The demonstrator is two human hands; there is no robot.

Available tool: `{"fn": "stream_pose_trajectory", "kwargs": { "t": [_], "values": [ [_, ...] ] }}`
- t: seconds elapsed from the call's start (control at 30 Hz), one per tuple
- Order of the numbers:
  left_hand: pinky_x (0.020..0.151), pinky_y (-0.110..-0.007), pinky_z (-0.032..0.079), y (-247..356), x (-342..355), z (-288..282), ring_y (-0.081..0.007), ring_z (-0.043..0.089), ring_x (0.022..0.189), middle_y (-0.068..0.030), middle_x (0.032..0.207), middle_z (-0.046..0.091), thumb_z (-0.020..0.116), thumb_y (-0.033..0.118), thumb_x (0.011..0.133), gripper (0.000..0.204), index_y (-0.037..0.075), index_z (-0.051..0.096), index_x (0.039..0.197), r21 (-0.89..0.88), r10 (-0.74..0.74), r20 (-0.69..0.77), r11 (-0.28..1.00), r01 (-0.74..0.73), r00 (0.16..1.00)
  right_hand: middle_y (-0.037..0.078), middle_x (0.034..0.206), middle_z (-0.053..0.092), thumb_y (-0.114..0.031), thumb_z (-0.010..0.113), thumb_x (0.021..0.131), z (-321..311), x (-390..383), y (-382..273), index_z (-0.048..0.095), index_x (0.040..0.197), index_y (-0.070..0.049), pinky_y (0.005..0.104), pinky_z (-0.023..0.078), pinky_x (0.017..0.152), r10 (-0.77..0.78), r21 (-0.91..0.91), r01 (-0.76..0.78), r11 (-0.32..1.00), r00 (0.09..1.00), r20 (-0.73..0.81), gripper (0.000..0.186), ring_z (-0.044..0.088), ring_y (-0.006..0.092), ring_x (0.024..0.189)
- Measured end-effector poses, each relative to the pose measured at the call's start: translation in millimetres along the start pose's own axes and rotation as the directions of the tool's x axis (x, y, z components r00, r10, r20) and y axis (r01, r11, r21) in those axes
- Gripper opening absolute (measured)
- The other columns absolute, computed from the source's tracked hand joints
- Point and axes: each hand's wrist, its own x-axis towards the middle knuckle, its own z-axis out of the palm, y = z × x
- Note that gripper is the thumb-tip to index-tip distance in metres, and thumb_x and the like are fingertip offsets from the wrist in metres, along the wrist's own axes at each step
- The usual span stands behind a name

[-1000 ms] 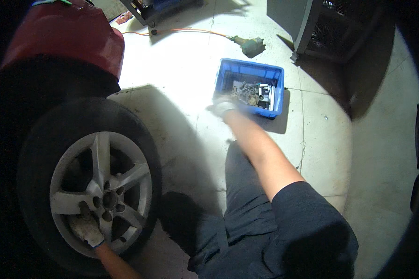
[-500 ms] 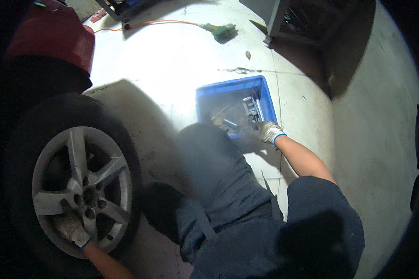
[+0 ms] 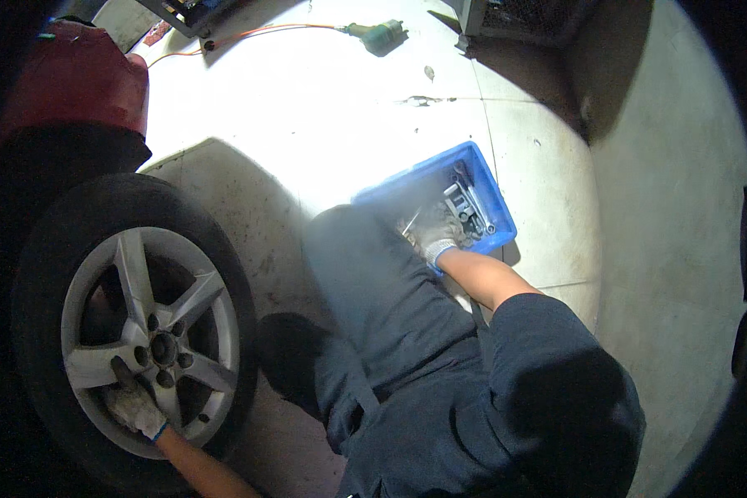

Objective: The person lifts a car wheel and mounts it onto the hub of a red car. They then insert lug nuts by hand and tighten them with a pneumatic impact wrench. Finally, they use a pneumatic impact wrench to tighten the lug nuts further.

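A car wheel (image 3: 178, 311) with a black tyre and silver spoked rim fills the left side. My left hand (image 3: 134, 408), in a pale knit glove, grips the rim at a lower spoke. One finger lies over the spoke near the hub while the others reach into the gap, partly hidden. To the right, beyond my knee, is a blue plastic bin (image 3: 498, 217) of metal tools and parts. My right hand (image 3: 440, 236), gloved too, is down inside the bin among them. Its fingers are blurred and hidden. A wrench (image 3: 477, 207) lies along the bin's right side.
A green power tool (image 3: 378, 36) on an orange cord (image 3: 266, 31) lies on the pale floor at the back. Something dark red (image 3: 83, 79) stands behind the wheel. A grey metal frame (image 3: 506, 18) is at the back right, with a wall (image 3: 672, 207) along the right.
My right hand has moved left from the bin's near right edge to inside it. The bin has turned slightly and shifted right. My left hand stays on the wheel.
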Motion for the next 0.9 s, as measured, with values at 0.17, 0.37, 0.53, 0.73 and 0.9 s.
{"fn": "stream_pose_trajectory", "kwargs": {
  "t": [0.17, 0.37, 0.53, 0.73, 0.9],
  "values": [
    [0.086, -0.046, 0.047, -1, -4, -2, -0.0383, 0.066, 0.096, -0.0222, 0.111, 0.069, 0.056, 0.067, 0.088, 0.075, -0.003, 0.067, 0.114, -0.093, -0.074, 0.038, 0.993, 0.077, 0.997, 0.016, 0.119, 0.069, -0.033, 0.064, 0.080, -59, 2, 11, 0.075, 0.108, -0.008, 0.0429, 0.049, 0.099, -0.208, -0.085, 0.230, 0.970, 0.956, 0.206, 0.039, 0.067, 0.0305, 0.109],
    [0.083, -0.045, 0.049, -23, 2, 11, -0.0370, 0.066, 0.096, -0.0221, 0.109, 0.070, 0.064, 0.057, 0.089, 0.065, -0.005, 0.068, 0.110, -0.003, 0.083, -0.017, 0.997, -0.083, 0.996, 0.014, 0.118, 0.069, -0.028, 0.060, 0.089, -130, 14, -15, 0.073, 0.112, -0.011, 0.0460, 0.053, 0.091, 0.000, 0.100, -0.009, 0.995, 0.996, 0.090, 0.032, 0.067, 0.0315, 0.109],
    [0.080, -0.045, 0.052, -66, 12, 32, -0.0388, 0.066, 0.097, -0.0220, 0.111, 0.068, 0.066, 0.048, 0.091, 0.059, 0.006, 0.058, 0.131, 0.515, 0.350, 0.061, 0.791, -0.330, 0.935, 0.014, 0.122, 0.068, -0.026, 0.063, 0.089, -102, 50, -31, 0.075, 0.110, -0.011, 0.0475, 0.055, 0.091, 0.116, 0.070, -0.126, 0.990, 0.985, 0.129, 0.028, 0.067, 0.0315, 0.113],
    [0.088, -0.046, 0.050, -55, -4, 34, -0.0370, 0.064, 0.105, -0.0189, 0.118, 0.066, 0.059, 0.038, 0.094, 0.053, 0.013, 0.052, 0.139, 0.518, 0.367, 0.122, 0.769, -0.374, 0.922, 0.017, 0.114, 0.071, -0.023, 0.061, 0.085, -42, 80, -28, 0.076, 0.106, -0.009, 0.0435, 0.056, 0.088, 0.001, 0.097, 0.000, 0.995, 1.000, -0.002, 0.029, 0.070, 0.0324, 0.102],
    [0.081, -0.048, 0.052, 0, -12, 21, -0.0381, 0.068, 0.088, -0.0160, 0.107, 0.071, 0.059, 0.055, 0.091, 0.060, 0.003, 0.063, 0.121, 0.126, 0.041, -0.064, 0.992, -0.033, 0.997, 0.020, 0.105, 0.071, -0.022, 0.053, 0.091, 5, 124, -4, 0.075, 0.098, -0.008, 0.0476, 0.057, 0.081, 0.134, 0.305, -0.128, 0.944, 0.991, 0.002, 0.027, 0.070, 0.0377, 0.095]
  ]
}}
